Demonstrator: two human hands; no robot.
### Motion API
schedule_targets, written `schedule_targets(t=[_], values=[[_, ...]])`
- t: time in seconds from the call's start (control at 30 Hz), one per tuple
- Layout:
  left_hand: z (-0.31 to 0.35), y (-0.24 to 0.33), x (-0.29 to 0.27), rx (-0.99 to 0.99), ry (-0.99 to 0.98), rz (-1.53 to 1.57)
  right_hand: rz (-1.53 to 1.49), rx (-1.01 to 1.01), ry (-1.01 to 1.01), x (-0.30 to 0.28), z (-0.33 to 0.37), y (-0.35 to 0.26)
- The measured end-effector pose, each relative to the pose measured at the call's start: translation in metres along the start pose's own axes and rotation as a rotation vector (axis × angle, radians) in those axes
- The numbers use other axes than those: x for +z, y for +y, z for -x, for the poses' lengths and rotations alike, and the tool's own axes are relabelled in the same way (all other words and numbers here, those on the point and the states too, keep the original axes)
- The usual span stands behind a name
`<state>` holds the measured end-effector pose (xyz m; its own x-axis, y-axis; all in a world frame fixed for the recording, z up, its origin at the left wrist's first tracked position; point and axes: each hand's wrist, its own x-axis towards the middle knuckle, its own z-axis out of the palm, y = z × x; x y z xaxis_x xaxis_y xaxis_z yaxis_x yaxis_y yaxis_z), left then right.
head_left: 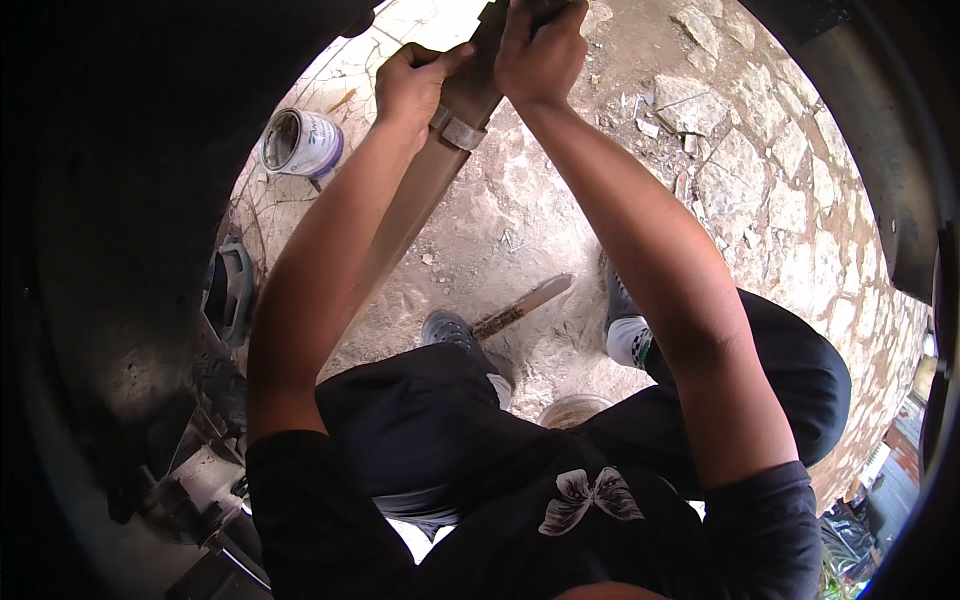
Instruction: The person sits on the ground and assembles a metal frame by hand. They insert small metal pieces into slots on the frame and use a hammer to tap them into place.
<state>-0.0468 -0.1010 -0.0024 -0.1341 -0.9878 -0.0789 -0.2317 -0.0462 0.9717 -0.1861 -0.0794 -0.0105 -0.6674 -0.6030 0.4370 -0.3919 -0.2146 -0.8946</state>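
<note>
A long brown metal bar [425, 185] slants from beside my left forearm to the top edge, with a metal band [459, 131] round it. My left hand [412, 88] is at the bar's left side, fingers curled and thumb reaching onto the bar; whether it pinches something small is hidden. Across the bar's upper end, my right hand [543, 55] is closed at a dark metal part [488, 40]. Its fingertips and what they grip are cut off by the top edge or hidden.
On the ground, a flat blade [540, 293] with a rough brown handle end lies between my shoes. A white and purple paint can [305, 143] is at left. Dark curved metal [110, 250] looms at left, another dark panel [905, 150] at right. Stone paving [735, 170] spreads at right.
</note>
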Motion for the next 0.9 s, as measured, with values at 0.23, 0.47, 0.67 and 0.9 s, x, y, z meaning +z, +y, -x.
schedule_targets(t=[0.23, 0.47, 0.67, 0.9], values=[[0.017, -0.011, -0.009, -0.055, 0.072, -0.275, 0.027, -0.011, 0.034, 0.001, 0.000, 0.003], [-0.001, 0.000, 0.004, -0.046, 0.062, 0.027, 0.011, -0.006, 0.000, 0.002, 0.002, 0.006], [0.021, -0.013, -0.003, -0.053, 0.045, 0.035, -0.006, 0.035, 0.071, 0.001, 0.001, -0.003], [0.002, 0.011, 0.006, -0.120, 0.068, -0.042, 0.037, -0.016, 0.018, 0.004, 0.003, 0.015]])
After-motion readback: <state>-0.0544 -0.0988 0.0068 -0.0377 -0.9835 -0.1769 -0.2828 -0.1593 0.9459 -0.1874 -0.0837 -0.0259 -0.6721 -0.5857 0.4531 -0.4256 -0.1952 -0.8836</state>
